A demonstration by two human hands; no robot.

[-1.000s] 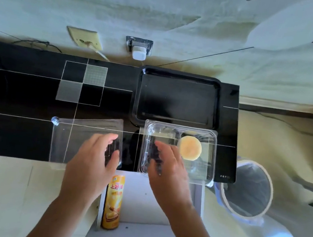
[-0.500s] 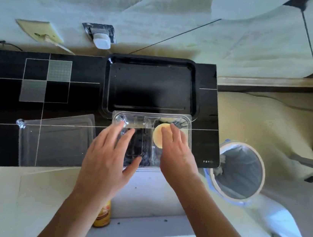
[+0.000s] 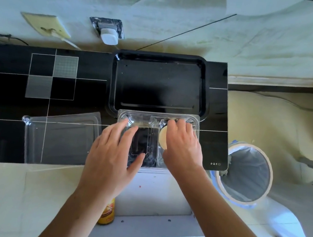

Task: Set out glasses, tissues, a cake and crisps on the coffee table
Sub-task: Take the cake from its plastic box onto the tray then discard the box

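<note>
A glossy black table [image 3: 69,138] stands against a pale wall. The clear box [image 3: 141,120] lies crosswise at its near edge, touching a black tray [image 3: 159,87]. Left hand [image 3: 112,158] rests flat, released, on it. Right hand [image 3: 182,147] half hides the cake [image 3: 162,140]; its grip is hard to tell.

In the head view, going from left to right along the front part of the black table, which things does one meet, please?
clear plastic lid → left hand → clear plastic container → right hand → bin, beside the table.
</note>
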